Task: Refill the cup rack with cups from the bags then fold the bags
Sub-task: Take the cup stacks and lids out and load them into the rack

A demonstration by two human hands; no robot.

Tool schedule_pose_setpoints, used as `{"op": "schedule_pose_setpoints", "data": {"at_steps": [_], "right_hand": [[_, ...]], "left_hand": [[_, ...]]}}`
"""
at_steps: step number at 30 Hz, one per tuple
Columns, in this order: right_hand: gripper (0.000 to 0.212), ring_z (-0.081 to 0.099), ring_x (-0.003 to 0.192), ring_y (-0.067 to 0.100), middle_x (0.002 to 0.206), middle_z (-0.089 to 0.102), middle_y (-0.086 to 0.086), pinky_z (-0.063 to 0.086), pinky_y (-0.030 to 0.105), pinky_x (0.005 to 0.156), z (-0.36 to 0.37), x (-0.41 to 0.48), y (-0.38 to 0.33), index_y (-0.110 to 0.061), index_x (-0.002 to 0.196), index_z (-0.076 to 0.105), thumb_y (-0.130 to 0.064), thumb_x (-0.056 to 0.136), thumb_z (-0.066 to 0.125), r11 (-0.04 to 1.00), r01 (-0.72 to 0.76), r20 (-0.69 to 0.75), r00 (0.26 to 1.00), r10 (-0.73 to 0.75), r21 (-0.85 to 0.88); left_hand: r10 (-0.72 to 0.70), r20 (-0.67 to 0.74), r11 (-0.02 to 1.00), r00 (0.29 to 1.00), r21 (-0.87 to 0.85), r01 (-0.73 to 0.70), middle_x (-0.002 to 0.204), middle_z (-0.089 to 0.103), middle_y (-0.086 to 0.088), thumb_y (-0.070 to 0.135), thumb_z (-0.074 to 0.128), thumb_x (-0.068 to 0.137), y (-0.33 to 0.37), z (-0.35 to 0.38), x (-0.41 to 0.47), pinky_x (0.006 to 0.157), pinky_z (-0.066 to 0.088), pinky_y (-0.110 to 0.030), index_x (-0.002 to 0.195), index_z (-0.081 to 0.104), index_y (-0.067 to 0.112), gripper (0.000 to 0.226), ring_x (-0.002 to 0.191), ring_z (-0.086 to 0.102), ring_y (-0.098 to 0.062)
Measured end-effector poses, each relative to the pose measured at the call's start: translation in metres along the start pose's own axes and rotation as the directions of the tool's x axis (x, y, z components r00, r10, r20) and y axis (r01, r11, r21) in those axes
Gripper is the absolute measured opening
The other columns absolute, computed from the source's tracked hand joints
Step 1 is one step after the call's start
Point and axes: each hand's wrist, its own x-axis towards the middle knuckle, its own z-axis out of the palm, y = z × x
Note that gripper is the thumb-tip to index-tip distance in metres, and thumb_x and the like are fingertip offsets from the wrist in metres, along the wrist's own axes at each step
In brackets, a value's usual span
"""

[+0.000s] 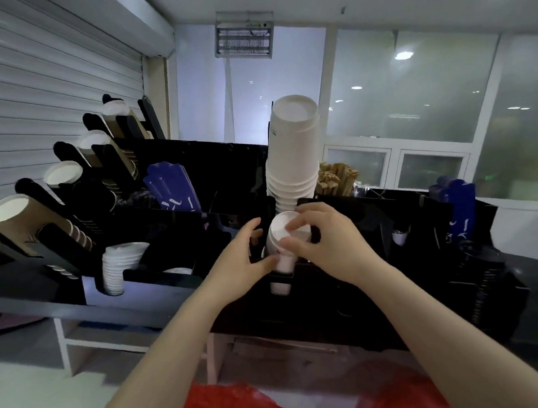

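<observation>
I see left hand (pixel 244 258) and right hand (pixel 328 244) fingers grasping the cup stack (pixel 281 233), near upright, base up, in the rack (pixel 374 225).

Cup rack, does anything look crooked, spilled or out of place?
The tall white cup stack rises far above the black rack and its upper part leans a little right, so it looks top-heavy. The small white cups held by the left hand and right hand sit tilted. No spill or damage shows.
</observation>
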Motion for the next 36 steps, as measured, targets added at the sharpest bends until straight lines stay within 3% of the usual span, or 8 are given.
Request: {"op": "schedule_pose_setpoints", "data": {"at_steps": [5,8,13,20,25,29,34,36], "right_hand": [[0.046,0.057,0.097,-0.002,0.111,0.059,-0.018,0.047,0.017,0.082,-0.027,0.022,0.008,-0.030,0.118,0.056,-0.028,0.076,0.075,0.974,-0.068,-0.291,0.948,0.131,0.215],[0.066,0.053,0.089,-0.003,0.103,0.053,-0.018,0.042,0.015,0.079,-0.031,0.044,0.013,-0.025,0.130,0.047,-0.020,0.072,0.078,0.986,-0.088,-0.231,0.966,0.120,0.145],[0.087,0.053,0.106,0.009,0.111,0.054,-0.013,0.036,0.015,0.083,-0.024,0.068,0.027,-0.025,0.141,0.033,-0.012,0.068,0.078,0.982,-0.085,-0.052,0.994,0.095,0.167],[0.081,0.052,0.103,0.004,0.106,0.053,-0.023,0.035,-0.004,0.066,-0.006,0.078,0.034,-0.027,0.132,0.042,-0.015,0.064,0.083,0.952,-0.103,-0.081,0.988,0.132,0.287],[0.083,0.051,0.111,0.005,0.116,0.053,-0.023,0.042,0.024,0.089,-0.001,0.077,0.033,-0.034,0.134,0.041,-0.019,0.063,0.081,0.940,-0.115,-0.106,0.982,0.156,0.320],[0.084,0.050,0.116,0.010,0.122,0.052,-0.016,0.042,0.028,0.092,-0.002,0.079,0.032,-0.032,0.134,0.040,-0.014,0.063,0.081,0.946,-0.099,-0.097,0.986,0.135,0.307],[0.087,0.049,0.118,0.012,0.128,0.051,-0.009,0.045,0.033,0.094,-0.006,0.084,0.025,-0.031,0.132,0.037,-0.002,0.061,0.078,0.956,-0.047,-0.097,0.992,0.078,0.290],[0.079,0.052,0.112,0.006,0.121,0.054,-0.010,0.045,0.021,0.087,-0.011,0.085,0.023,-0.031,0.124,0.041,-0.002,0.062,0.079,0.941,-0.045,-0.057,0.996,0.068,0.337]], "left_hand": [[0.048,-0.119,0.984,0.992,-0.163,-0.067,0.140,0.042,0.013,0.026,0.069,0.083,0.016,-0.024,0.021,0.099,0.031,-0.016,0.141,0.037,0.027,0.066,0.128,0.039,0.000],[0.069,-0.170,0.994,0.983,-0.077,-0.083,0.139,0.042,0.010,0.014,0.070,0.079,0.027,-0.028,0.053,0.100,0.029,-0.019,0.142,0.035,0.024,0.073,0.128,0.038,-0.003],[0.021,0.010,0.997,1.000,-0.071,-0.020,0.136,0.049,-0.003,-0.008,0.062,0.074,0.036,-0.021,0.100,0.097,0.035,-0.022,0.141,0.036,0.016,0.076,0.129,0.044,-0.015],[0.093,0.012,0.993,0.996,-0.076,-0.092,0.095,0.062,0.022,-0.013,0.065,0.066,0.027,-0.006,0.117,0.066,0.041,0.000,0.113,0.052,0.023,0.060,0.082,0.058,0.019],[0.077,0.008,0.995,0.997,-0.058,-0.077,0.107,0.066,0.014,0.015,0.082,0.053,0.022,-0.009,0.120,0.085,0.048,-0.017,0.117,0.053,0.025,0.071,0.105,0.061,-0.009],[0.045,-0.001,0.999,0.999,-0.002,-0.045,0.116,0.064,0.015,0.044,0.081,0.047,0.021,-0.013,0.119,0.098,0.047,-0.040,0.127,0.048,0.033,0.088,0.111,0.059,-0.010],[0.057,0.024,0.996,0.998,-0.073,-0.055,0.117,0.059,0.022,0.041,0.085,0.056,0.031,-0.015,0.115,0.086,0.045,-0.013,0.133,0.039,0.030,0.090,0.109,0.055,0.006],[0.066,0.059,0.996,0.996,-0.067,-0.062,0.118,0.056,0.023,0.030,0.085,0.066,0.036,-0.018,0.113,0.082,0.044,-0.008,0.134,0.036,0.026,0.085,0.106,0.052,0.011]]}}
